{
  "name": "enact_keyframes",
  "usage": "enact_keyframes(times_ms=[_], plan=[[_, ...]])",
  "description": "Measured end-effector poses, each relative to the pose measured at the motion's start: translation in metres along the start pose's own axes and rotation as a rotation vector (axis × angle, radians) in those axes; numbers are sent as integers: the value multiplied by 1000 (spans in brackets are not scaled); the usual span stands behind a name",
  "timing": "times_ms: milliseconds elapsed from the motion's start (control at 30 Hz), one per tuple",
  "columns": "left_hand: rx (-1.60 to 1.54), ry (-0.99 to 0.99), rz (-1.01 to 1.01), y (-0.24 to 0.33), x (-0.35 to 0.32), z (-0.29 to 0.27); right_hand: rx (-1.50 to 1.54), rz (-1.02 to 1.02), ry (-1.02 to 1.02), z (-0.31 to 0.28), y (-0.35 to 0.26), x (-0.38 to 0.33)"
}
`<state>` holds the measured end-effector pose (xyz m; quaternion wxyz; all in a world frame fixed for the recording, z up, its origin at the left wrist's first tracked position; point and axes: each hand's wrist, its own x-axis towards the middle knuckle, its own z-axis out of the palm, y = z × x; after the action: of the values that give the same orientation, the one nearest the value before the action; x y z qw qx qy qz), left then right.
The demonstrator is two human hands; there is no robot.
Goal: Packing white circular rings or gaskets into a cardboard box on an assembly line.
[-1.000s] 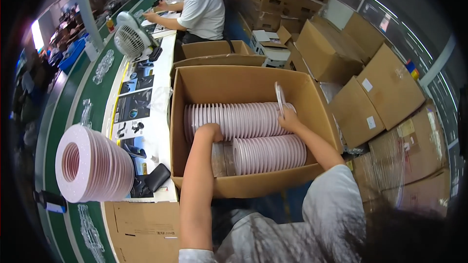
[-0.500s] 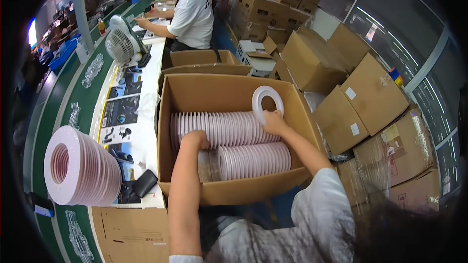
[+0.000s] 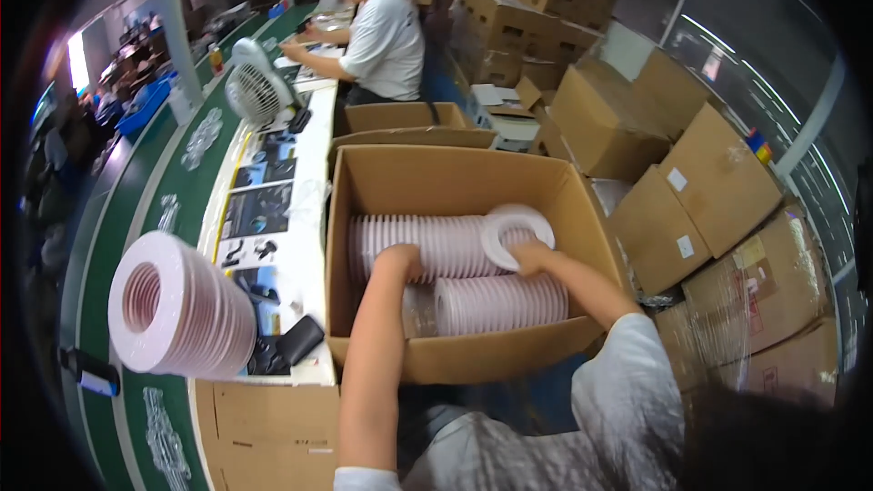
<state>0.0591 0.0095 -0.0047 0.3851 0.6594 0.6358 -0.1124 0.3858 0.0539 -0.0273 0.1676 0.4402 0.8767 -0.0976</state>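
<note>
An open cardboard box (image 3: 455, 359) in front of me holds two rows of pale pinkish-white plastic rings lying on edge. My right hand (image 3: 533, 258) grips a white ring (image 3: 494, 244) by its near edge, over the right end of the back row (image 3: 418, 241). The ring is tilted and blurred. Inside the box, my left hand (image 3: 400, 261) rests against the near side of that row, its fingertips hidden. Just right of my left wrist is the shorter front row (image 3: 500, 305).
A tall stack of similar rings (image 3: 182, 309) stands at the left on a green conveyor (image 3: 118, 245). A fan (image 3: 259, 86), a black pouch (image 3: 298, 340) and printed sheets lie along the white table. A person (image 3: 382, 36) sits beyond. Cartons (image 3: 718, 177) crowd the right.
My right hand has lowered the ring toward me and tilted it over the back row's end. My left hand stays by the row. The whole view has shifted slightly.
</note>
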Motion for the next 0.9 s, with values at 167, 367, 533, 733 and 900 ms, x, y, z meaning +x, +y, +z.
enact_keyframes(times_ms=[167, 367, 533, 733, 900], plan=[[167, 162, 71, 16, -8, 12, 311, -48, 705, -33, -42, -14], [126, 41, 56, 36, -39, -17, 919, -473, 1026, -184, -166, -19], [128, -25, 29, 15, -57, -25, 1701, -957, 601, -271, -314, 4], [-5, 392, 49, 26, -103, -2, 1795, -1069, 337, -300, -453, 12], [-119, 731, 65, 9, -152, 24, 1765, -814, 136, -275, -507, 20]])
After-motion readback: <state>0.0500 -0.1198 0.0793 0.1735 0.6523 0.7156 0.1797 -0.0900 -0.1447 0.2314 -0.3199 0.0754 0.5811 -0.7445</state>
